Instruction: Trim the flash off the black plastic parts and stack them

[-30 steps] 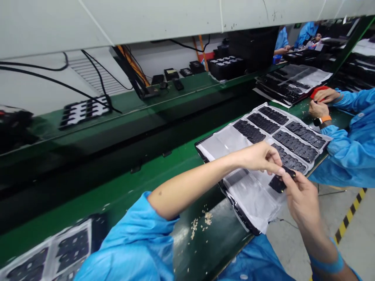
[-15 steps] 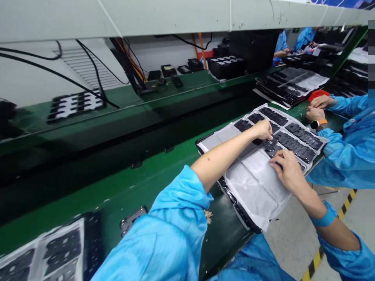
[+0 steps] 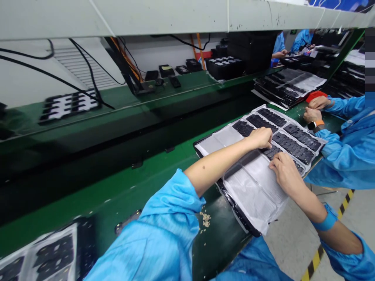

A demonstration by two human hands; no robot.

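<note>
A lined tray (image 3: 252, 195) lies at the bench edge, its compartments partly filled with rows of small flat black parts (image 3: 293, 147). My left hand (image 3: 261, 137) is over the middle of the tray, fingers curled down at the near end of a row. What its fingertips hold, if anything, is hidden. Just to its right, my right hand (image 3: 285, 171) has thumb and fingers pinched together beside the same row, above the white liner (image 3: 249, 181). Nothing can be made out between those fingertips.
Small pale bits (image 3: 206, 219) lie on the green bench (image 3: 158, 195). Another parts tray (image 3: 55, 249) sits at lower left, near a dark device (image 3: 127, 222). A co-worker's hands (image 3: 315, 109) are at right, by a red container (image 3: 315, 96). A shelf beam (image 3: 164, 17) crosses overhead.
My left hand has lowered slightly onto the row, and the dark part seen under its fingers no longer shows. My right fingers have closed more tightly. The view has shifted slightly.
</note>
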